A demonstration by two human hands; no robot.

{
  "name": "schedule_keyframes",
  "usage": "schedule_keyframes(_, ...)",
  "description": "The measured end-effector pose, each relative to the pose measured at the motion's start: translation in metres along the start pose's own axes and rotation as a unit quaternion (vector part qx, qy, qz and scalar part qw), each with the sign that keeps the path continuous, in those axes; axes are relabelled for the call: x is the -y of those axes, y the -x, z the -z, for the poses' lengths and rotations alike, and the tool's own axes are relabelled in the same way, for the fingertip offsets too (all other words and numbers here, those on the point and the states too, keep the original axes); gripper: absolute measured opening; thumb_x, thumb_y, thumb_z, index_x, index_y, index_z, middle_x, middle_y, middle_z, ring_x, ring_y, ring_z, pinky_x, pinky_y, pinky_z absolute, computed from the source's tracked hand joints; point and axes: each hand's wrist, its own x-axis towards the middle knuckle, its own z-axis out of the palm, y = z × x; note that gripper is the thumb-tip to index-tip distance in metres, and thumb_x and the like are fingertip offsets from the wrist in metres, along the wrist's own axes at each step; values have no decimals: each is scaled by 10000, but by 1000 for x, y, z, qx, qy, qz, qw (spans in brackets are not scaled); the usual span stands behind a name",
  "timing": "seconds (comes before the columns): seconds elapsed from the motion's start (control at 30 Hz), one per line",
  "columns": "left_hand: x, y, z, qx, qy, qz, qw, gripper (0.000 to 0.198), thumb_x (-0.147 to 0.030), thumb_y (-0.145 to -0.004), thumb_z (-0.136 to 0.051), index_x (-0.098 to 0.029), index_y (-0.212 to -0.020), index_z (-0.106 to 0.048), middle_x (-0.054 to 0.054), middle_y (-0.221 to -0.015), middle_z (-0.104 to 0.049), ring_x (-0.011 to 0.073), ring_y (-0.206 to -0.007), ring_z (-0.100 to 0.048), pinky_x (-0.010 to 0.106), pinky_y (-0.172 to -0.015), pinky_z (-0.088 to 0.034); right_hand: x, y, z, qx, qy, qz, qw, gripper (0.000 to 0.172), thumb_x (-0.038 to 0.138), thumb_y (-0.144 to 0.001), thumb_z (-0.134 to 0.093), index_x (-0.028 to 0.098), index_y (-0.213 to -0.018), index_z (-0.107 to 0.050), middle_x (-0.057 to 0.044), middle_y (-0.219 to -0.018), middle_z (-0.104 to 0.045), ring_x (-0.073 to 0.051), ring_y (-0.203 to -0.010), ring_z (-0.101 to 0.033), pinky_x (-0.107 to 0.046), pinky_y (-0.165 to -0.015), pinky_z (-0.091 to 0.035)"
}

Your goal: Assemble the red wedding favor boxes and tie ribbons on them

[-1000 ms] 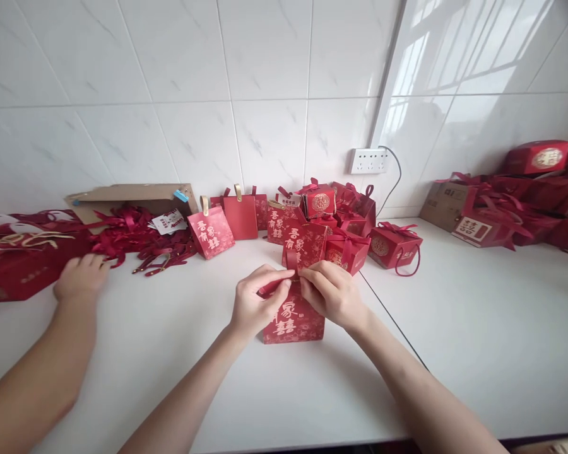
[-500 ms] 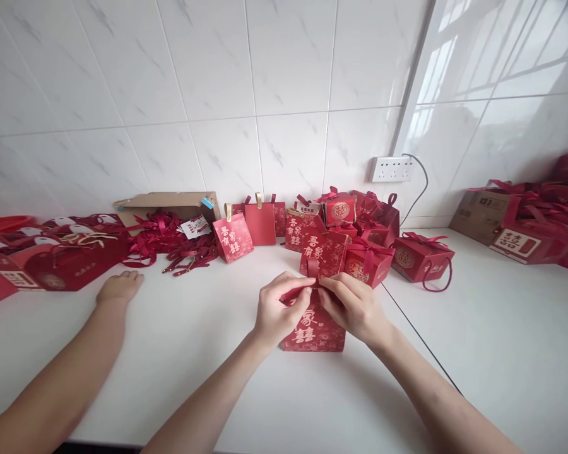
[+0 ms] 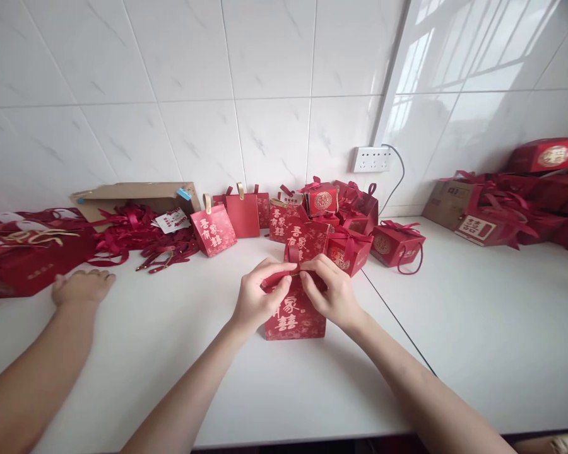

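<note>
A red gift box [image 3: 296, 323] with pale printed characters stands upright on the white table. A red strap loop [image 3: 293, 253] rises from its top, where my fingers meet. My left hand [image 3: 261, 295] pinches the left side of the top edge, by the base of the loop. Opposite it, my right hand [image 3: 332, 294] pinches that edge with thumb and forefinger. Whatever small piece lies between the fingertips is mostly hidden. Just behind stands another printed red gift box [image 3: 307, 238], partly covered by my hands.
Another person's hand [image 3: 82, 289] rests on the table at left, near red bags [image 3: 38, 268]. Behind are an open cardboard box [image 3: 123, 191], ribbons and straps [image 3: 132, 230]. Several ribboned boxes [image 3: 397, 246] stand right of centre, more [image 3: 544, 208] at far right. A socket [image 3: 372, 159] is on the wall.
The view has turned slightly right, so everything appears further left. My hands stay at the top of the box, with the right fingers a little raised. The other person's hand still rests on the table.
</note>
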Motion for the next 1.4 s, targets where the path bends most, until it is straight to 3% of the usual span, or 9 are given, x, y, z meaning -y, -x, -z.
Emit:
schedule_keyframes(0.4, 1, 1, -1, -15, -11, -16, 1000, 143, -164, -797, -583, -181, -888, -692, 28, -861, -675, 131, -821, -639, 221, -762, -529, -2, 1, 0, -4, -21, 2, 1000, 90, 131, -859, -468, 197, -879, -526, -14, -744, -512, -129, -666, -502, -255, -580, -432)
schedule_keyframes(0.7, -3, 2, -2, -32, -14, 11, 999, 131, -158, -770, -599, -180, -842, -706, 1, -743, -662, 111, -707, -628, 195, -672, -519, 0, -2, -1, 2, -46, -31, 998, 95, 115, -827, -468, 199, -825, -513, -8, -757, -534, -122, -669, -514, -251, -601, -438)
schedule_keyframes(1.1, -2, 2, -3, -30, -4, 29, 999, 139, -183, -784, -589, -190, -864, -703, 12, -802, -673, 131, -773, -640, 218, -721, -529, 3, -2, -3, -7, -54, -64, 996, 69, 150, -836, -489, 199, -805, -526, -9, -753, -553, -132, -682, -533, -256, -604, -435)
schedule_keyframes(1.4, -3, 3, -3, -28, 3, 27, 999, 146, -188, -783, -575, -183, -866, -695, 24, -851, -694, 146, -808, -653, 229, -735, -542, 1, -1, -4, -15, -53, -51, 997, 46, 203, -839, -542, 200, -795, -528, 2, -728, -541, -128, -662, -517, -251, -580, -426)
